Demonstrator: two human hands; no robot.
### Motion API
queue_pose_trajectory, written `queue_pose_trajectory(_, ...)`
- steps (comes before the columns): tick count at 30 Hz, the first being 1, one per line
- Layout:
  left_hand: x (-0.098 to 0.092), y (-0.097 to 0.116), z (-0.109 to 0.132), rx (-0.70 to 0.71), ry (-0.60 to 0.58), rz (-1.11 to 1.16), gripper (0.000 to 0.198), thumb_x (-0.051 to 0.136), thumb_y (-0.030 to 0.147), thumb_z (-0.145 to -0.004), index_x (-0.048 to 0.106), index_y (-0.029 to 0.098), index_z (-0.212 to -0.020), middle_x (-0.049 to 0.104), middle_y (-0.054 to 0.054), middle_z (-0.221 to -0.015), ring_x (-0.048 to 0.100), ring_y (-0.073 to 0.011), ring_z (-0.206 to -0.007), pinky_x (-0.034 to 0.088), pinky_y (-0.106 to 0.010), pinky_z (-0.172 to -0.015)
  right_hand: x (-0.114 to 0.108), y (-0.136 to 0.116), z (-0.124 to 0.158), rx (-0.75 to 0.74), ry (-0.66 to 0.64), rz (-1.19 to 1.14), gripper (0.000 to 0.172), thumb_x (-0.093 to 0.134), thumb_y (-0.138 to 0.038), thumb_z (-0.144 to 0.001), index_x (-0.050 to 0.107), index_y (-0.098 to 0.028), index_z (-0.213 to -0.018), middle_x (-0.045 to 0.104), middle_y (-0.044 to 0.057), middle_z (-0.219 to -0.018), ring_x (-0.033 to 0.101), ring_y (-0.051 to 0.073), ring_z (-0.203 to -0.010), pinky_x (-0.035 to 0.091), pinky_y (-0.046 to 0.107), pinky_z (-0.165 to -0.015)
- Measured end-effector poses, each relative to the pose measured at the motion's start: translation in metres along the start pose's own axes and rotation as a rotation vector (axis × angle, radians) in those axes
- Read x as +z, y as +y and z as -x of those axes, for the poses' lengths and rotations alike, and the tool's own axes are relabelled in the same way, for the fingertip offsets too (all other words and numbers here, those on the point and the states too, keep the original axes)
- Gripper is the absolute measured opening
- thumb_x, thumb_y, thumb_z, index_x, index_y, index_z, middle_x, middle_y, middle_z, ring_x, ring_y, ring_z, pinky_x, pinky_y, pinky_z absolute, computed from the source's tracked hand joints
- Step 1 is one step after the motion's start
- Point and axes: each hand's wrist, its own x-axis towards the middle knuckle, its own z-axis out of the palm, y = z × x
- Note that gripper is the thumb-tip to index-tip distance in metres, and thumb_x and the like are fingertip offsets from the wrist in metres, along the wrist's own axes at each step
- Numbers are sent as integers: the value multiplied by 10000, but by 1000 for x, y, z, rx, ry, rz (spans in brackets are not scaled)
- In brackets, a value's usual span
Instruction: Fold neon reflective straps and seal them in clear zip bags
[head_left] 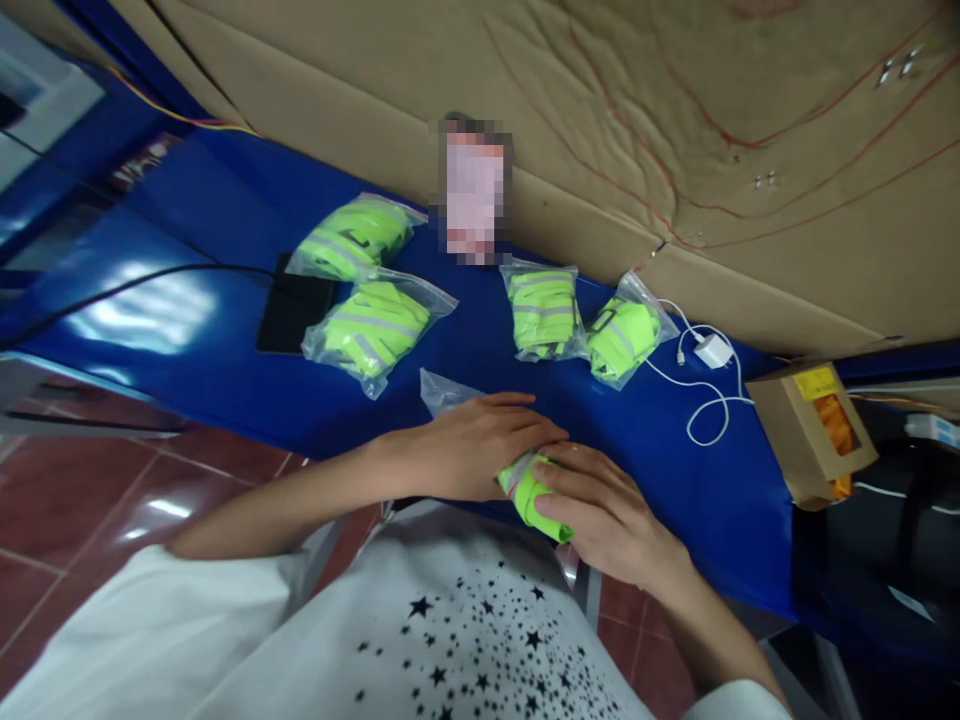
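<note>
Far to the left of the hands, two bagged neon bundles lie on the blue table, well apart from them; the left hand lies flat, fingers stretched, pressing on a clear plastic bag and touching the folded neon-yellow strap; that strap sits between both hands at the near table edge; the right hand curls over it, fingers gripping its end; beyond, two more bagged bundles; further right, a white charger cable and a cardboard box.
</note>
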Motion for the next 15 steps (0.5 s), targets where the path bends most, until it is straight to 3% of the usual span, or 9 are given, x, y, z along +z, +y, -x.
queue_pose_trajectory(2, 6, -1, 0, 16, 48, 26, 331, 584, 315, -1015, 577, 188, -1320, 739, -95, -1305, 713, -218, -1194, 497, -435, -1146, -5, -1, -3, 33, -54, 82, 371, 554, -53, -980, 612, -213, -1310, 743, 38, -1229, 621, 191, -1291, 477, 448, -1180)
queue_pose_trajectory(5, 17, -1, 1, 8, 182, -26, 339, 605, 313, -995, 583, 164, -1299, 748, -116, -1285, 746, -225, -1125, 558, -432, -1079, -9, 1, -2, 104, -89, 130, 474, 526, 6, -956, 550, -131, -1409, 696, 123, -1325, 607, 209, -1305, 500, 430, -1148)
queue_pose_trajectory(10, 24, 3, -1, 16, 425, -143, 307, 585, 259, -1008, 571, 133, -1288, 767, -124, -1231, 757, -228, -1105, 617, -393, -989, 2, 0, -1, 175, 13, 154, 545, 577, 47, -899, 540, -96, -1424, 636, 167, -1347, 594, 251, -1302, 538, 412, -1103)
queue_pose_trajectory(12, 24, 4, -3, 17, 453, -181, 272, 559, 238, -1025, 578, 129, -1273, 772, -123, -1212, 760, -226, -1096, 623, -386, -975, 7, -1, -3, 166, 44, 226, 544, 597, 44, -894, 551, -104, -1415, 629, 159, -1312, 598, 256, -1271, 544, 409, -1085)
queue_pose_trajectory(15, 25, 4, -4, 10, 456, -170, 289, 561, 267, -1035, 574, 124, -1286, 781, -120, -1174, 773, -219, -1045, 633, -370, -936, 6, -3, -6, 165, -13, 242, 504, 618, -24, -922, 554, -116, -1414, 581, 160, -1291, 576, 272, -1265, 547, 428, -1067)
